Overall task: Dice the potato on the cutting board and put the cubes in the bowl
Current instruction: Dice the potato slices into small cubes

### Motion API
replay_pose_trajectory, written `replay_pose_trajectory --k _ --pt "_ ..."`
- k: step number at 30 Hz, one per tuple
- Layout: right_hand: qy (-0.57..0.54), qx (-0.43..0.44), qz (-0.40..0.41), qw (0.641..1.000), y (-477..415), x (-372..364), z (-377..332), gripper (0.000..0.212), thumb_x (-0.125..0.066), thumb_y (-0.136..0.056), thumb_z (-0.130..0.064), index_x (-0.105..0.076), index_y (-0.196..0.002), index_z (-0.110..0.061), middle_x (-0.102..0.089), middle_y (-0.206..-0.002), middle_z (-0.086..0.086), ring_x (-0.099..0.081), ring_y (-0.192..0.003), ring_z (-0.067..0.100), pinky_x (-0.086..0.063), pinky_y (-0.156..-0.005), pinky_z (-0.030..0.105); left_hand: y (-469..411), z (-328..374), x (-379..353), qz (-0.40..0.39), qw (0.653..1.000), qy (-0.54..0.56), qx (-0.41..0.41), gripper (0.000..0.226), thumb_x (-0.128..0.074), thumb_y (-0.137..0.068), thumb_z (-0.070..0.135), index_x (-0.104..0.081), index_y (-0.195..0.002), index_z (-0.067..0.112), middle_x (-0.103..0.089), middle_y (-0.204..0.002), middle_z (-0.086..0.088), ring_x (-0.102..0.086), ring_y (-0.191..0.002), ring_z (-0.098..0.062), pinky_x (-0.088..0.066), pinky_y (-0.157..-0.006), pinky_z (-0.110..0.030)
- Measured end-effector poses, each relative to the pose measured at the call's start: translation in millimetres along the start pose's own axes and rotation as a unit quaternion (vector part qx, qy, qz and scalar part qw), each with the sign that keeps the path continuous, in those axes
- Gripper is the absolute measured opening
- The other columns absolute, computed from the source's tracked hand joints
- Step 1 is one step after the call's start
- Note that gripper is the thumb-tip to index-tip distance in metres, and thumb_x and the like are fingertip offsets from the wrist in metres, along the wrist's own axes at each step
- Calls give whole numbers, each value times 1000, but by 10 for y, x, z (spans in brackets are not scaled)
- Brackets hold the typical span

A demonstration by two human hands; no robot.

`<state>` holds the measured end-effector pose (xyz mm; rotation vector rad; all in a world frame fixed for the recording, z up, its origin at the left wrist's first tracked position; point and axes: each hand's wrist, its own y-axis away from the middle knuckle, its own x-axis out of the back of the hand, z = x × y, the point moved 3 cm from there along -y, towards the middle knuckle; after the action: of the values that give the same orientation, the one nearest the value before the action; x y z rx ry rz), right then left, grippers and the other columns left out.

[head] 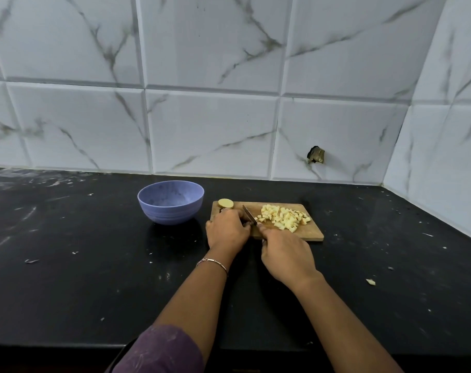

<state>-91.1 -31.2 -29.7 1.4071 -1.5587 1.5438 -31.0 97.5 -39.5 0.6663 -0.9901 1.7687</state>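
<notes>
Nearest the person, at the near edge of the cutting board (311,234), the right hand (285,254) is closed round the handle of a knife (249,214); the handle itself is hidden in the fist. The blade slants away over the board's left half, tip pointing to the far left corner. Just left of the blade, the left hand (227,230) lies on the board's near left corner with its fingers curled down toward the steel. Whether it holds a piece of potato under them I cannot tell, as the hand covers that spot. On the right half of the board sits a heap of potato cubes (283,218), close to the blade's right side and nearer the right hand. At the far left corner of the board rests an uncut potato end (225,203), cut face up, just beyond the left hand. Off the board's left edge, on the black table (94,265), stands the blue bowl (169,214), seemingly empty. Moving the cubes there would likely mean a leftward sweep across the whole board.
</notes>
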Motion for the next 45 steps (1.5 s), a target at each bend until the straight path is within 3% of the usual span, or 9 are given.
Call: replay_pose_trajectory --k 10,18,24,29,35,40,45 --pt "39 15 -1 999 47 -13 3 55 -50 -101 -15 -37 -150 -35 -66 -114 -6 -62 -102 13 -54 -84 31 -3 14 -9 25 1000 6 9 16 -62 -89 36 -71 -100 30 -67 -107 6 -58 -110 -17 -40 -92 -37" --pt "37 -38 10 999 49 -6 149 54 -49 -102 -23 -34 -152 -38 -57 -100 -5 -57 -86 12 -43 -67 27 -18 -9 -36 15 1000 -3 0 17 -59 -93 36 -70 -104 29 -66 -112 3 -58 -111 -20 -40 -93 -38" --pt "-48 -4 42 998 82 49 70 48 -49 -102 -30 -40 -148 -40 -62 -100 -9 -57 -91 9 -46 -74 24 -27 -63 30 30 997 68 28 30 -48 -96 15 -67 -117 25 -61 -123 -3 -56 -116 -24 -44 -95 -38" --pt "-37 14 16 999 96 61 44 46 -49 -102 -29 -43 -147 -38 -66 -113 -11 -60 -100 6 -50 -79 23 -22 -92 84 63 992 99 42 28 -50 -95 14 -61 -121 18 -58 -124 -5 -57 -113 -26 -49 -95 -42" --pt "12 -15 23 1000 77 38 114 48 -47 -103 -27 -40 -149 -40 -65 -105 -9 -61 -94 10 -53 -76 27 5 -91 70 51 994 95 34 28 -55 -93 18 -61 -120 20 -63 -119 -2 -59 -112 -23 -49 -94 -43" --pt "49 -42 33 997 57 36 166 48 -47 -102 -25 -41 -148 -38 -63 -101 -7 -61 -87 12 -51 -71 28 31 -28 40 40 996 73 -17 30 -58 -92 23 -62 -121 25 -60 -120 0 -53 -116 -20 -48 -96 -42" --pt "57 -39 61 996 69 62 158 44 -48 -103 -25 -45 -146 -36 -61 -103 -6 -60 -85 12 -51 -69 27 102 124 26 21 992 -13 -123 37 -52 -93 28 -56 -128 38 -40 -139 1 -33 -130 -21 -31 -110 -47"
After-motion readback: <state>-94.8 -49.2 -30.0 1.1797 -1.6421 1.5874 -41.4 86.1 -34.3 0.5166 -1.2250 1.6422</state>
